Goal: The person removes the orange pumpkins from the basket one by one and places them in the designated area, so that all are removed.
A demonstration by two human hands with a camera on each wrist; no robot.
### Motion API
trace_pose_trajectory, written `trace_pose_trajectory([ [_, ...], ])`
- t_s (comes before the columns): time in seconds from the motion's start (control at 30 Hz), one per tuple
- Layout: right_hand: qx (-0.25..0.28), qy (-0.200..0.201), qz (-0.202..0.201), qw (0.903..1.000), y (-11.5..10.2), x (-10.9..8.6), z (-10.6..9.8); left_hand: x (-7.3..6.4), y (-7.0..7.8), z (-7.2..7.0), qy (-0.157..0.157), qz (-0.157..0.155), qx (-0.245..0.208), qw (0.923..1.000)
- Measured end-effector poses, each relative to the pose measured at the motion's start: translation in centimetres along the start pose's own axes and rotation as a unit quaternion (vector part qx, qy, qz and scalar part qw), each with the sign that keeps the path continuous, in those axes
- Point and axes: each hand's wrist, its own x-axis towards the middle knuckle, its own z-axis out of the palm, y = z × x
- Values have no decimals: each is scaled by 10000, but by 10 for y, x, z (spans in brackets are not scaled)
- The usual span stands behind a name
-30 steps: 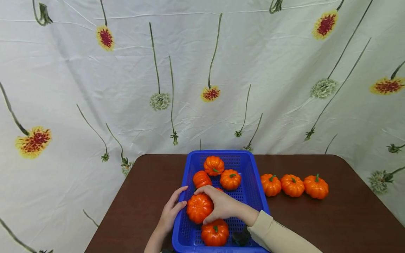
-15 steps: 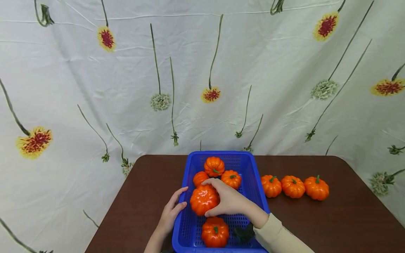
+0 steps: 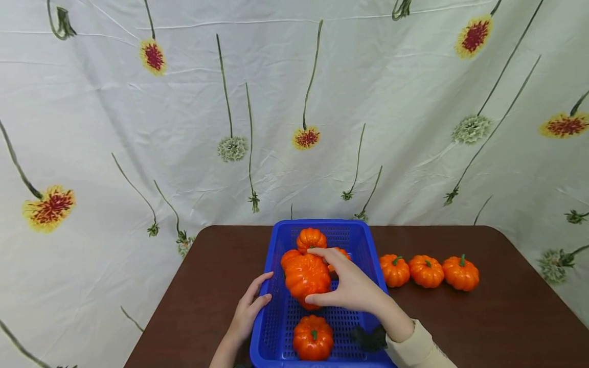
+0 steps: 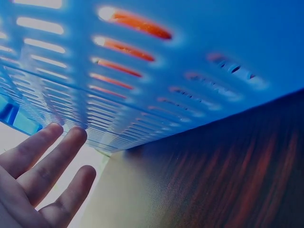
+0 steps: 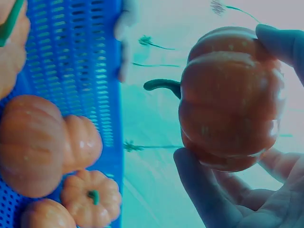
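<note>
My right hand (image 3: 352,289) grips an orange toy pumpkin (image 3: 306,278) between thumb and fingers, above the blue plastic basket (image 3: 322,222). In the right wrist view this pumpkin (image 5: 230,99) lies sideways, its green stem pointing left. Several pumpkins sit below it in the basket, one alone (image 3: 313,337) near the front; the held one partly covers others. My left hand (image 3: 248,309) rests at the basket's left side, thumb and forefinger by the rim. In the left wrist view its fingers (image 4: 52,166) extend fairly straight along the slotted outer wall.
Three more pumpkins stand in a row on the brown table (image 3: 460,322) right of the basket, the middle one (image 3: 426,271) touching or nearly touching its neighbours. A white cloth with printed flowers (image 3: 391,102) hangs behind the table. Something black (image 3: 369,338) is at my right wrist.
My right hand has lifted the pumpkin from the basket's left side, moving it up and to the right. Another pumpkin now shows partly beneath it. The left hand has stayed put.
</note>
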Motion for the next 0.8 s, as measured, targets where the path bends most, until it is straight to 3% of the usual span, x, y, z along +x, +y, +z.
trace_pose_trajectory([
  [0.27, 620, 544, 287, 9962, -1, -16, -23, 0, -1, 0, -35, 56, -69, 10000],
  [0.5, 1046, 1246, -199, 9865, 11, -35, -38, 1, -1, 0, -44, 109, -40, 9999],
  [0.8, 1611, 1975, -632, 9649, 32, -54, -49, 1, -2, 1, -34, 197, -13, 9998],
])
